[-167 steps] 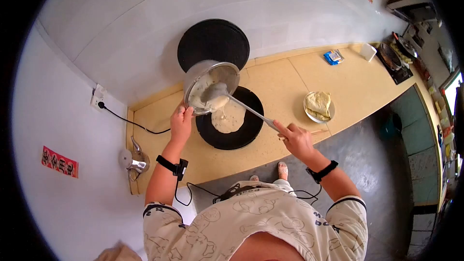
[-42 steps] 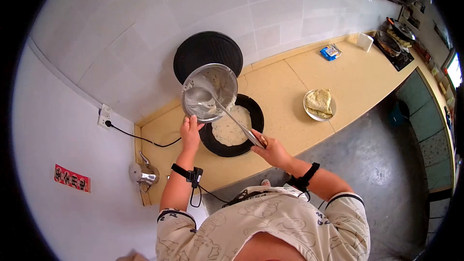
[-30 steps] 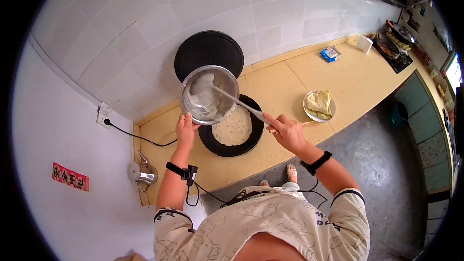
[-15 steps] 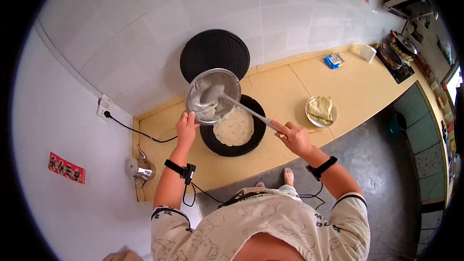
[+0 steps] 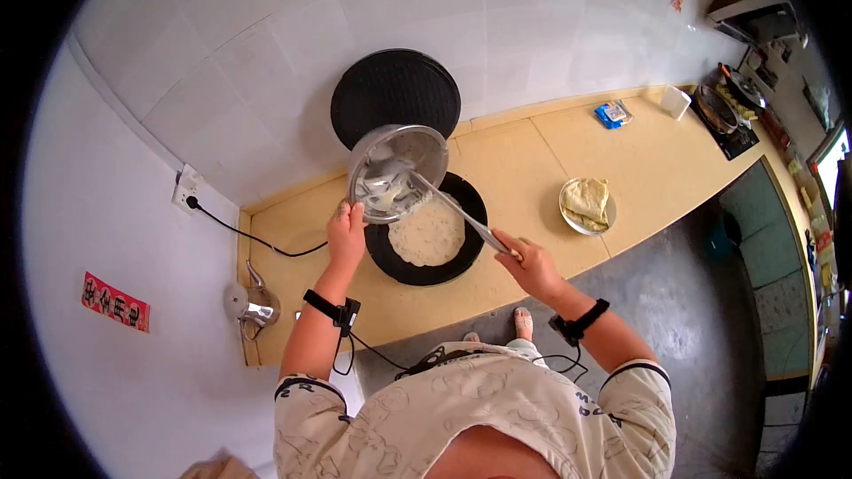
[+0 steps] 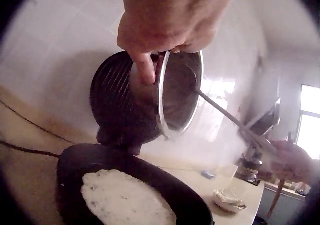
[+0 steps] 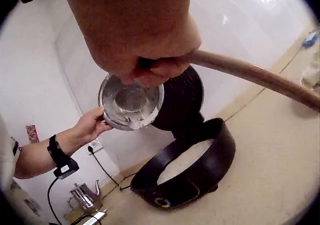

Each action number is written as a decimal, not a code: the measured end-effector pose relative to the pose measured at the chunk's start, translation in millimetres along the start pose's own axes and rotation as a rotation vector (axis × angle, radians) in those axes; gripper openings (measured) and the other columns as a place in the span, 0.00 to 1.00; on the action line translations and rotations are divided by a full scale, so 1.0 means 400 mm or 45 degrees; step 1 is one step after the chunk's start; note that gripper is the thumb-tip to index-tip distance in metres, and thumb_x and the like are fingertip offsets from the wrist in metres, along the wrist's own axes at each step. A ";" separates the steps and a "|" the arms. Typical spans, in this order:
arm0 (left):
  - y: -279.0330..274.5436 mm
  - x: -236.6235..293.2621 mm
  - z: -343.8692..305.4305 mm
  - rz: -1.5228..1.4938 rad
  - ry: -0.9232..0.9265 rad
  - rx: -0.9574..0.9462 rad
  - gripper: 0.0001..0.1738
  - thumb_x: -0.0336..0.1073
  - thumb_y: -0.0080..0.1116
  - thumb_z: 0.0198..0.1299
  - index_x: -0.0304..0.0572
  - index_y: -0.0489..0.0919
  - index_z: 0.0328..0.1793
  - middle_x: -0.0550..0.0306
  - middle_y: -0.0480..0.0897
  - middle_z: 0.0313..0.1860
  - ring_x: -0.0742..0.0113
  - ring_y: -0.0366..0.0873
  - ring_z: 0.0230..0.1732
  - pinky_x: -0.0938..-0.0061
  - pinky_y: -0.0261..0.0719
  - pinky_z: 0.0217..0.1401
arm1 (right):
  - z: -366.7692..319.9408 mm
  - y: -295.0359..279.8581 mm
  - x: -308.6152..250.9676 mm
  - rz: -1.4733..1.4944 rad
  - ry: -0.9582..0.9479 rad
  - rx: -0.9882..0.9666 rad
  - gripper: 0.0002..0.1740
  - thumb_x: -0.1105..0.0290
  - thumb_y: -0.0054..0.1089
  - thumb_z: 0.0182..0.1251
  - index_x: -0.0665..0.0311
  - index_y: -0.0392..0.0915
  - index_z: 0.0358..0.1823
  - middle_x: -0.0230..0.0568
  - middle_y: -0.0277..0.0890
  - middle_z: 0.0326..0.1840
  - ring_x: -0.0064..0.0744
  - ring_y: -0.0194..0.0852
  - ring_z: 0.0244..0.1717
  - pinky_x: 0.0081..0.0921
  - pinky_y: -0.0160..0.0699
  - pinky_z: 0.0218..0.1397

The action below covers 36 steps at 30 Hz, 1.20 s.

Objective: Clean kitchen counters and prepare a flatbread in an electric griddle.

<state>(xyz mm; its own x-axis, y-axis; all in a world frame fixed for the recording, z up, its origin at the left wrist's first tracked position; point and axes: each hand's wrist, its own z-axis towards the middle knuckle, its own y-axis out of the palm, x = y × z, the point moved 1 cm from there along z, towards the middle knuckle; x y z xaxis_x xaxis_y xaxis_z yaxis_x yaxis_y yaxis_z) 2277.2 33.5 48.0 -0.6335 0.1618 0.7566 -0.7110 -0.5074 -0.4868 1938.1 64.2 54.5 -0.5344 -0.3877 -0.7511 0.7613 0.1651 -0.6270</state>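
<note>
My left hand (image 5: 346, 235) grips the rim of a steel bowl (image 5: 368, 153), tilted above the left part of a round black pan (image 5: 470, 253). Pale batter (image 5: 426, 232) with darker flecks lies spread in the pan, and some clings inside the bowl. My right hand (image 5: 532, 268) holds the handle of a metal ladle (image 5: 461, 215), whose head is in the bowl. A thin wooden stick (image 7: 250, 73) also juts from the right hand in the right wrist view. Behind the bowl stands the pan's ridged black lid (image 5: 395, 89), raised against the wall.
A bowl with folded flatbread (image 5: 586, 200) stands right of the pan. A blue packet (image 5: 612, 113) and a white container (image 5: 675, 101) are farther back. On the left are a steel kettle (image 5: 257, 309) and a black cord (image 5: 266, 247) running to a wall socket.
The batter in the pan has spread from a smaller patch into a wide round. The bowl has tilted somewhat more since half a second ago, and the ladle has shifted inside it.
</note>
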 end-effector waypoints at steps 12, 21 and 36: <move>-0.007 -0.055 0.016 0.057 0.019 0.025 0.18 0.41 0.48 0.66 0.31 0.68 0.30 0.57 0.74 0.26 0.74 0.73 0.28 0.76 0.79 0.34 | -0.107 -0.020 0.134 -0.425 -0.236 0.016 0.24 0.65 0.60 0.58 0.46 0.71 0.59 0.41 0.72 0.26 0.41 0.74 0.22 0.34 0.74 0.25; 0.013 0.020 0.002 -0.027 -0.111 -0.144 0.20 0.43 0.48 0.66 0.32 0.67 0.29 0.55 0.73 0.25 0.73 0.72 0.27 0.76 0.78 0.31 | -0.009 0.015 0.105 -0.415 -0.296 0.178 0.24 0.65 0.60 0.58 0.48 0.72 0.58 0.40 0.71 0.25 0.41 0.73 0.21 0.33 0.73 0.24; 0.025 -0.024 0.018 -0.137 -0.276 -0.048 0.22 0.46 0.45 0.67 0.28 0.70 0.34 0.47 0.76 0.25 0.64 0.78 0.26 0.73 0.78 0.28 | -0.117 -0.007 0.148 -0.348 -0.098 0.129 0.23 0.64 0.60 0.58 0.47 0.73 0.57 0.42 0.73 0.26 0.41 0.75 0.23 0.34 0.74 0.26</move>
<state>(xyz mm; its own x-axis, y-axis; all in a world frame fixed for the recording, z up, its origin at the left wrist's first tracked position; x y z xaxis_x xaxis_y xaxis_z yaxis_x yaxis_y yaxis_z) 2278.5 20.8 39.1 -0.4761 0.0254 0.8790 -0.7843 -0.4643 -0.4114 1887.0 83.2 2.2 -0.6982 -0.4736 -0.5369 0.6278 -0.0445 -0.7771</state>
